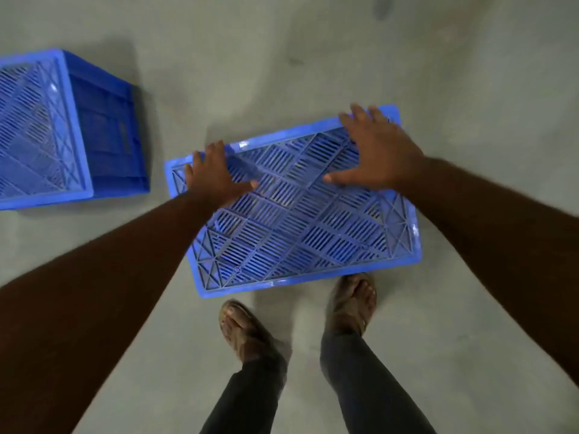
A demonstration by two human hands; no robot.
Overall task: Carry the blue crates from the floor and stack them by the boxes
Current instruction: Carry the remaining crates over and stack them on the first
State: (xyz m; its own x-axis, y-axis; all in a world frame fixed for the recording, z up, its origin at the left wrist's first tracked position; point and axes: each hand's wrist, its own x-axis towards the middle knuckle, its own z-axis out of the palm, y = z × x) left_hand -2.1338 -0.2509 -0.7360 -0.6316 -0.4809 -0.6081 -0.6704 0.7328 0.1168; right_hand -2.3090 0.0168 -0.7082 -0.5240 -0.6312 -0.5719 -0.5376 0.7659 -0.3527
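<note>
A blue crate (pixel 300 233) lies upside down on the grey floor right in front of my feet, its slatted base facing up. My left hand (pixel 216 177) lies over the far left part of that base with fingers spread, reaching to the far rim. My right hand (pixel 376 145) lies over the far right part, fingers spread toward the far rim and thumb pointing inward. A second blue crate (pixel 62 130), also upside down, stands on the floor to the left, apart from the first.
My two feet in sandals (pixel 244 333) stand just behind the near edge of the crate. Bare grey concrete floor (pixel 470 73) stretches all round. No boxes are in view.
</note>
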